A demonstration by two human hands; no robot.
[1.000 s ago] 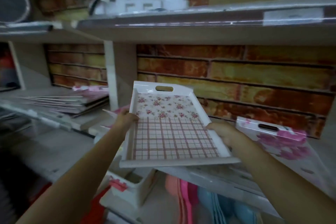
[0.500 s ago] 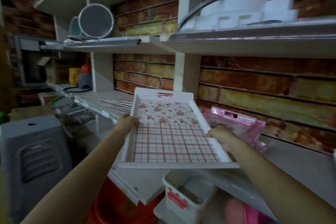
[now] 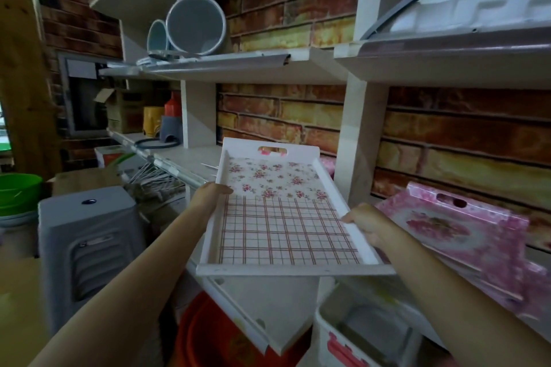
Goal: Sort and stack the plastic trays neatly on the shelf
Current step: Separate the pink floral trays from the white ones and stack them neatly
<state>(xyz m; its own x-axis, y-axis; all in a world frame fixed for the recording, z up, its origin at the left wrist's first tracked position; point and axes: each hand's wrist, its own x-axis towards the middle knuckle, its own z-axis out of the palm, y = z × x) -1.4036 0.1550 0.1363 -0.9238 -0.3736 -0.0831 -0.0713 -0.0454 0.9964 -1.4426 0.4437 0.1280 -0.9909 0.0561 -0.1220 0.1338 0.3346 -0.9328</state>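
Both hands clamp one white tray [image 3: 283, 217] at mid-frame: my left hand [image 3: 208, 197] curls over its left rim, my right hand [image 3: 365, 225] over its right rim. Gripping opposite sides keeps the floral-and-checked tray level, I judge, clear of the shelf [image 3: 190, 158] behind it. At right of frame, a pink tray [image 3: 456, 226] lies on the neighbouring shelf, probably awaiting sorting. Grey round basins [image 3: 195, 25] lean on the upper shelf, upper left.
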